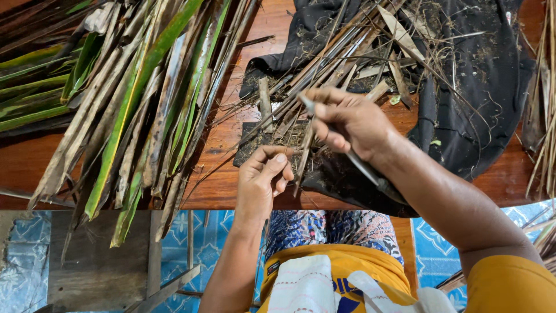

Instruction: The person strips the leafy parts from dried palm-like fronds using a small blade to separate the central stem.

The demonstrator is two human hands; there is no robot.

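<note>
At the near edge of the wooden table (231,191), the left hand (263,177) pinches a thin dry leaf strip (302,156) while the right hand (353,124) grips a slim metal blade (362,168) against it, black cloth (480,75) far right, green-brown leaves (133,98) heaped left.

Single head cam, top-down, close range.
Looks steeply down from the person's head over lap and forearms onto the wooden surface (231,145); hands sit mid-frame, blue floor along the bottom edge. No second view.
</note>
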